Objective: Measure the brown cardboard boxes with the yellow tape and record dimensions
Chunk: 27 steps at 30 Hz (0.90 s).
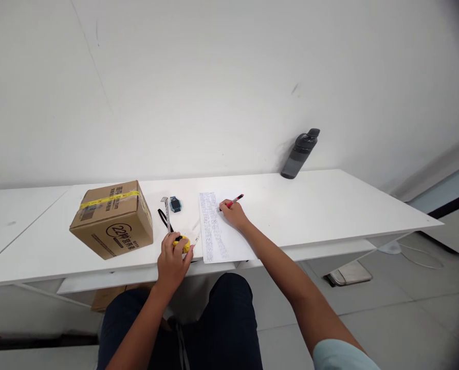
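Observation:
My left hand [172,262] is closed around a yellow tape measure [183,242] at the front edge of the white table [310,205]. Its metal blade [166,213] is pulled out toward the wall. My right hand [234,213] grips a red pen [235,201], the tip resting on a sheet of paper [217,231] covered with handwritten lines. A cardboard box [113,218] with yellow tape across its top stands to the left of the tape measure.
A small blue device [175,204] with a black strap [162,217] lies beside the blade. A dark water bottle [300,153] leans by the wall at the back. Another brown box [106,298] sits under the table. A white pad [348,273] lies on the tiled floor.

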Tool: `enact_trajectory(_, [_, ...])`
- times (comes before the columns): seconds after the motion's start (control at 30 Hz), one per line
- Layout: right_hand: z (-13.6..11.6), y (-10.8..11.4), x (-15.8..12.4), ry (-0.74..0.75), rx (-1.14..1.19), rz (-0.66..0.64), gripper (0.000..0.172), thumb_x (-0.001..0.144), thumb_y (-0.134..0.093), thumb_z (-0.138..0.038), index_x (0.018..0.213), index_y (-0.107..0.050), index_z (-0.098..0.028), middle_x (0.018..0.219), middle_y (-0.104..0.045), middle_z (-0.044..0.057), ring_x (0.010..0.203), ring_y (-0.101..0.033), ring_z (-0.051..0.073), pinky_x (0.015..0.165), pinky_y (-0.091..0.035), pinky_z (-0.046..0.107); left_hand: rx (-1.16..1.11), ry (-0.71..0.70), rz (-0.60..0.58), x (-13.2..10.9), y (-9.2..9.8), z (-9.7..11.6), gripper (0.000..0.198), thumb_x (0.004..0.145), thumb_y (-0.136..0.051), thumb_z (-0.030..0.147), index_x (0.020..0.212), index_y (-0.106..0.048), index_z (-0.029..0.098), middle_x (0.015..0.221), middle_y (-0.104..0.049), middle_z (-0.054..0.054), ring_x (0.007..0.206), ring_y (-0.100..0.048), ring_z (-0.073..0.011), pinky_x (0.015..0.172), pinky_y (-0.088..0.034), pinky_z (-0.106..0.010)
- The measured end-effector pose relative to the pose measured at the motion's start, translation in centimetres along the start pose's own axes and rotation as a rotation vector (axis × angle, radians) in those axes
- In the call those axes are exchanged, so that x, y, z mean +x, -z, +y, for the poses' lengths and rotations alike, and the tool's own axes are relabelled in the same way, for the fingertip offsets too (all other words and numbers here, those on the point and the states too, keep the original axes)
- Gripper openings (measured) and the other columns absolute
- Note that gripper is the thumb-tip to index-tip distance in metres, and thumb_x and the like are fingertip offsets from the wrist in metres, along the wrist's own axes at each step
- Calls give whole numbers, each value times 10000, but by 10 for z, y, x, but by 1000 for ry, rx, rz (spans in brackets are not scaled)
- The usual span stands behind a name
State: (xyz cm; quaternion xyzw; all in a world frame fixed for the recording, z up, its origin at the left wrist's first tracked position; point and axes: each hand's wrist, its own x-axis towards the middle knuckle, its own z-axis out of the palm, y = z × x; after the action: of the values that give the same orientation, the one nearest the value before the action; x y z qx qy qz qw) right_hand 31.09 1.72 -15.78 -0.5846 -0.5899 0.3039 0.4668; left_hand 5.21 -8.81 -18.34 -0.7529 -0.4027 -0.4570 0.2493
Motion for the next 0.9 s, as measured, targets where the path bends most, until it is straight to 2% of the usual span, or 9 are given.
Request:
enact_trajectory(0.13, [0,1,-1,-13,-34,-46,206,771,-484,-366,670,-588,-220,649,-588,-6,657,-509,172,640,-400,291,-13,-3,-3,-1,-2,0,319,853,-716,207,1126,-551,207,1172,-588,-144,1164,-623,-288,851,-586,-371])
enact_trajectory(0.3, [1,2,-2,-9,-27,-55,222,781,-478,-374,672,-583,-212,679,-599,-1,659,-508,165,651,-403,289,-77,-12,-36,4,4,-1,281,871,-688,196,1130,-578,198,1198,-600,-155,1282,-567,-332,993,-538,-467])
enact_trajectory(0.4, [0,2,-2,-5,-28,-42,223,782,-479,-373,674,-589,-211,682,-595,-3,656,-503,162,653,-396,290,-60,53,-132,9,13,-5,250,889,-655,218,1131,-604,187,1245,-629,-163,1191,-628,-319,975,-544,-461])
enact_trajectory(0.47, [0,2,-2,-6,-39,-19,217,782,-477,-364,649,-562,-215,659,-569,-9,647,-482,159,646,-380,289,-12,120,-214,13,19,-10,305,894,-634,239,1188,-595,169,1348,-595,-191,1197,-628,-336,953,-553,-463])
enact_trajectory(0.63, [1,3,-3,-7,-57,-21,214,782,-483,-362,630,-539,-222,620,-531,-19,633,-460,158,623,-359,282,-37,194,-250,21,14,-26,495,897,-593,231,1358,-463,105,1467,-441,-286,1435,-402,-414,960,-547,-539])
enact_trajectory(0.73, [1,4,-3,-10,-57,-32,215,785,-475,-367,646,-551,-222,628,-542,-15,635,-466,160,610,-361,277,-42,239,-243,26,9,-24,494,912,-588,252,1359,-453,90,1485,-390,-312,1440,-383,-423,1005,-506,-580])
enact_trajectory(0.8, [1,5,-3,-12,-62,-24,201,772,-478,-353,624,-520,-224,627,-534,-16,636,-458,157,608,-357,275,-2,285,-187,18,16,-14,495,910,-610,300,1344,-480,102,1506,-373,-303,1462,-329,-439,1078,-415,-636])
enact_trajectory(0.87, [1,5,-3,-17,-69,-8,193,761,-476,-342,606,-487,-227,614,-508,-22,628,-438,152,602,-346,275,24,341,-158,-6,33,0,466,896,-633,363,1300,-542,148,1466,-453,-259,1454,-335,-441,1112,-343,-669])
enact_trajectory(0.9, [1,5,-3,-21,-73,3,194,760,-470,-341,602,-471,-229,603,-489,-26,618,-422,150,596,-337,275,-1,357,-180,-25,45,7,408,894,-626,387,1235,-588,167,1353,-559,-233,1381,-447,-420,1090,-382,-639])
